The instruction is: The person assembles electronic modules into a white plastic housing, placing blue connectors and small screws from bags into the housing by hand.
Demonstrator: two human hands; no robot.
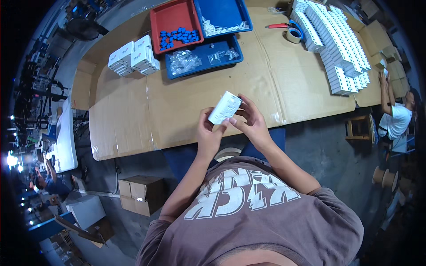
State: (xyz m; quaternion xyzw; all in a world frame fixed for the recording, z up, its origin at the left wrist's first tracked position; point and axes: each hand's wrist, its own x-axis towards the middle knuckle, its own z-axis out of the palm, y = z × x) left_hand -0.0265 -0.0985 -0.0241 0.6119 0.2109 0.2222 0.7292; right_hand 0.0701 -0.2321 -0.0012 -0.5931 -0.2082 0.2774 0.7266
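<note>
A small white box (225,107) is held tilted between both hands, above the near edge of the cardboard-covered table (177,106). My left hand (209,131) grips its lower left side, the thumb along the bottom edge. On the other side my right hand (254,124) closes on it, with fingers at the upper right end and thumb at the lower corner. Small marks show on the face turned up, too fine to make out. Parts of the fingers behind the box are hidden.
Beyond my hands stand a red tray (173,13) of blue pieces, a blue tray (224,13) of white pieces and another blue tray (208,66) with clear bags. White boxes (133,55) are stacked left, many more (337,48) right, near tape (293,35) and a red cutter (276,26).
</note>
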